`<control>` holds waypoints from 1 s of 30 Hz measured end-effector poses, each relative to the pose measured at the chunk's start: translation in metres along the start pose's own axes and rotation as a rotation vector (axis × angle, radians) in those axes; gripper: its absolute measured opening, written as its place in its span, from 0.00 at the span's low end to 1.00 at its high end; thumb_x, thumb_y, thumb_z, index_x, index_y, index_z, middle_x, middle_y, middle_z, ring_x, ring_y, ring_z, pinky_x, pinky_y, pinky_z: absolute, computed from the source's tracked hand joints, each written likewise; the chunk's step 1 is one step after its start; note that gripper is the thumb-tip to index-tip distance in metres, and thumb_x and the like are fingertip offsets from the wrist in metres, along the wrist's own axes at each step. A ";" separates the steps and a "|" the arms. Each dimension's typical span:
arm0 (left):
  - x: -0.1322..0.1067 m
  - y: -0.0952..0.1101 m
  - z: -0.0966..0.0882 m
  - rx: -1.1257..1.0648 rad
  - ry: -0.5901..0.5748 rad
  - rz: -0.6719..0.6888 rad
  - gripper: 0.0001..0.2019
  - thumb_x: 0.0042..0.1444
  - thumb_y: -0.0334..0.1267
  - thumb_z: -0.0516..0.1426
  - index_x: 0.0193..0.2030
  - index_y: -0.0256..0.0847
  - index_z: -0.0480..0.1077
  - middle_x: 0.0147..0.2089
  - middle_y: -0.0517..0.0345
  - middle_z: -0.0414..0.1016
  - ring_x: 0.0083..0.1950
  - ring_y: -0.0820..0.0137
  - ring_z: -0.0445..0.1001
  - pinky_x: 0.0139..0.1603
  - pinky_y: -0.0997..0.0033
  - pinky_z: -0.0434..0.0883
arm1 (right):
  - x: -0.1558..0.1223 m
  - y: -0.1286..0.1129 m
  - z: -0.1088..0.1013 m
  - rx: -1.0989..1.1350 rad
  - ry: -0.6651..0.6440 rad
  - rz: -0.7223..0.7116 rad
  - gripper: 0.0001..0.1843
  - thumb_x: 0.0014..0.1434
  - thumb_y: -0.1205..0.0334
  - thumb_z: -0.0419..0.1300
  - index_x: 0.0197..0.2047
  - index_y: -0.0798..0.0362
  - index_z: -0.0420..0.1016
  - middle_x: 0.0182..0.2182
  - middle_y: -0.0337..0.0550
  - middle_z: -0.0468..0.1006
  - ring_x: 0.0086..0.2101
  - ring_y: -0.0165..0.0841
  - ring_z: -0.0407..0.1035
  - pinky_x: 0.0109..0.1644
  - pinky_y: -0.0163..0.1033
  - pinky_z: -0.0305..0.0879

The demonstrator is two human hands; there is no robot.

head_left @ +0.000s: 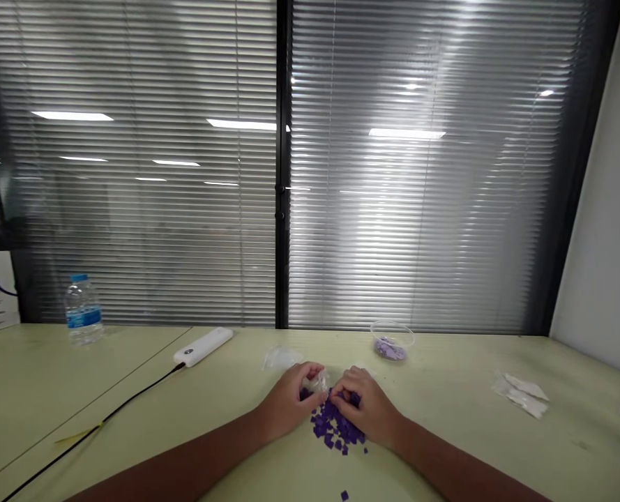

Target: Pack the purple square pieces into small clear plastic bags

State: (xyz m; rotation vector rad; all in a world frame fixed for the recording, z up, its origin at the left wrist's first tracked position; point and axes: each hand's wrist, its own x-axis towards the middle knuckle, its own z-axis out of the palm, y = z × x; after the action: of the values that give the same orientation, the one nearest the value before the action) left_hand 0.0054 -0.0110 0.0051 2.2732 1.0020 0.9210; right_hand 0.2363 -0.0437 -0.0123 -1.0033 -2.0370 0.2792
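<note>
- Between the left hand and the right hand, a loose heap of purple pieces is being flanked on the bench, its longer spread running toward the wearer.
- Some crinkled clear plastic is being held in the left grip, thumb and fingers half curled, right by the heap's far-left edge.
- The heap's being partly covered by the right hand, which is nearer; its grip's almost closed, but can't tell if anything's being pinched.
- Both forearms are being angled inward, wrists low.
</note>
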 end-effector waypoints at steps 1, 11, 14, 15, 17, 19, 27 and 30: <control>0.000 0.000 0.000 0.007 -0.003 0.006 0.20 0.60 0.41 0.64 0.59 0.43 0.76 0.56 0.48 0.80 0.58 0.54 0.75 0.61 0.59 0.72 | 0.001 0.002 -0.001 0.046 0.021 0.035 0.09 0.66 0.58 0.63 0.35 0.48 0.82 0.29 0.40 0.77 0.36 0.38 0.70 0.46 0.43 0.64; -0.005 0.003 0.000 0.126 -0.037 0.121 0.21 0.59 0.44 0.66 0.59 0.46 0.76 0.54 0.50 0.81 0.56 0.52 0.77 0.58 0.58 0.72 | 0.001 0.020 0.001 0.288 0.089 0.216 0.16 0.64 0.46 0.66 0.41 0.49 0.89 0.32 0.44 0.80 0.35 0.38 0.71 0.42 0.42 0.68; -0.005 0.006 -0.001 0.133 -0.051 0.109 0.21 0.59 0.44 0.65 0.59 0.45 0.76 0.54 0.50 0.81 0.56 0.52 0.77 0.58 0.57 0.72 | 0.001 0.016 0.000 0.269 0.071 0.149 0.14 0.66 0.49 0.65 0.42 0.47 0.89 0.33 0.45 0.81 0.37 0.40 0.72 0.45 0.43 0.68; -0.005 0.007 -0.001 0.135 -0.053 0.103 0.21 0.59 0.44 0.65 0.59 0.45 0.76 0.54 0.50 0.81 0.56 0.52 0.77 0.59 0.57 0.72 | 0.000 0.015 0.000 0.265 0.072 0.139 0.14 0.66 0.49 0.65 0.42 0.47 0.89 0.33 0.45 0.81 0.37 0.40 0.72 0.46 0.43 0.68; -0.005 0.007 -0.001 0.137 -0.058 0.100 0.21 0.59 0.43 0.65 0.59 0.45 0.76 0.54 0.50 0.81 0.56 0.52 0.77 0.59 0.57 0.72 | 0.000 0.015 0.000 0.263 0.082 0.142 0.13 0.66 0.50 0.65 0.43 0.47 0.89 0.33 0.45 0.82 0.37 0.40 0.72 0.46 0.44 0.69; -0.005 0.005 -0.001 0.136 -0.062 0.106 0.21 0.59 0.44 0.65 0.59 0.45 0.75 0.55 0.50 0.80 0.56 0.53 0.77 0.59 0.57 0.71 | 0.000 0.015 0.000 0.259 0.085 0.147 0.13 0.66 0.51 0.65 0.43 0.47 0.89 0.33 0.45 0.82 0.37 0.40 0.73 0.46 0.44 0.69; -0.005 0.000 0.001 0.146 -0.060 0.121 0.21 0.60 0.45 0.65 0.59 0.44 0.75 0.55 0.49 0.80 0.57 0.53 0.77 0.60 0.58 0.72 | 0.001 0.009 -0.001 0.212 0.049 0.068 0.12 0.69 0.55 0.62 0.45 0.45 0.88 0.36 0.44 0.84 0.41 0.40 0.76 0.49 0.44 0.69; -0.006 0.002 0.001 0.146 -0.061 0.102 0.21 0.60 0.45 0.65 0.59 0.45 0.75 0.56 0.50 0.80 0.57 0.53 0.76 0.59 0.58 0.72 | -0.001 0.011 0.000 0.223 0.058 0.101 0.10 0.68 0.56 0.64 0.45 0.45 0.89 0.36 0.44 0.84 0.41 0.40 0.76 0.48 0.44 0.70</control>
State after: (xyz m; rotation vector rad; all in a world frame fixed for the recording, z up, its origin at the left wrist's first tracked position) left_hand 0.0038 -0.0165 0.0034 2.4784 0.9626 0.8381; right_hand 0.2425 -0.0370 -0.0181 -0.9644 -1.8588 0.5125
